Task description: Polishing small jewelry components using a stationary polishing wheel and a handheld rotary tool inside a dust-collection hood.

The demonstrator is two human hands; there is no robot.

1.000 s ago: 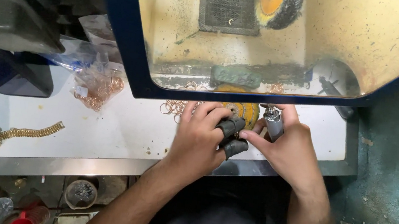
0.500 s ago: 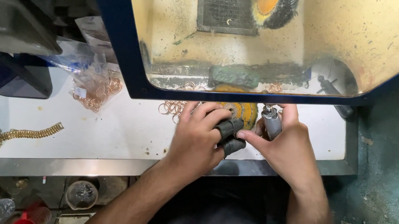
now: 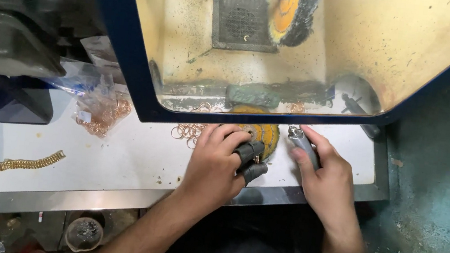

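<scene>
My left hand [image 3: 213, 167] lies on the white bench [image 3: 119, 160]. Two of its fingers wear dark rubber guards [image 3: 250, 156] and seem to pinch a small gold piece between them. Those fingers press against a yellow cloth buffing wheel [image 3: 267, 134] lying flat on the bench. My right hand [image 3: 328, 183] sits a little to the right, closed around a short grey metal tool [image 3: 299, 140] whose tip points toward the shield. The two hands do not touch.
A blue-framed clear shield [image 3: 134, 76] covers the polishing box, with a mounted yellow and black wheel [image 3: 294, 10] and a green compound bar [image 3: 252, 97] behind it. Loose gold rings [image 3: 187, 132], a bag of rings [image 3: 99, 113] and a gold chain [image 3: 20, 164] lie to the left.
My hands were pressed together over the yellow wheel and have drawn apart. The right hand has moved right, taking the grey tool with it.
</scene>
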